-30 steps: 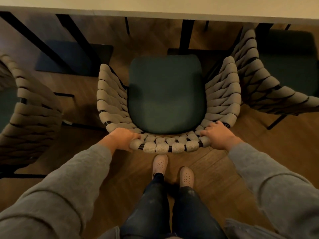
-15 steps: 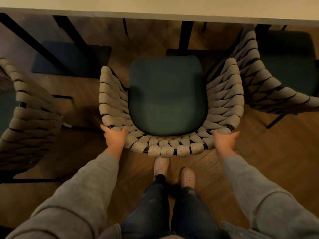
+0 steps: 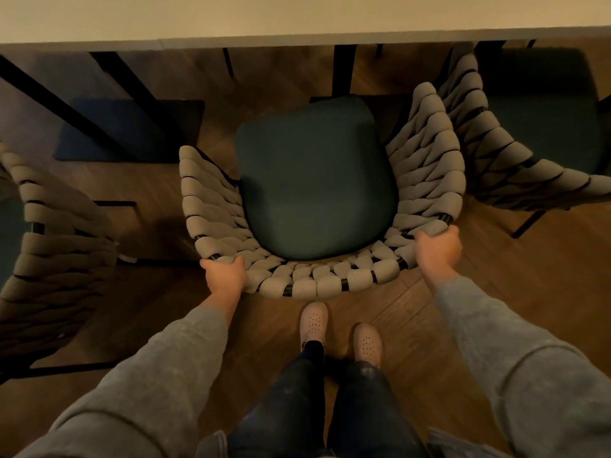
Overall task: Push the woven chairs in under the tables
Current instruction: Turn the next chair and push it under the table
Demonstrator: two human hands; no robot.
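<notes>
Beyond the fingers, left hand [image 3: 224, 276] and right hand [image 3: 438, 249] curled round the woven chair [image 3: 324, 285] rim, a neighbouring chair [image 3: 515, 180] crowds close; pushing may snag it.

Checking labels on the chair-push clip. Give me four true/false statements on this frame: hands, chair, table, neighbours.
1. The left hand and the right hand both grip the back rim of the middle chair. True.
2. The middle chair's cushion is hidden under the table. False: the whole cushion is in view, and the tabletop covers none of it.
3. The cushion is red. False: it is dark green.
4. A woven chair stands on either side, the left chair and the right chair. True.
</notes>
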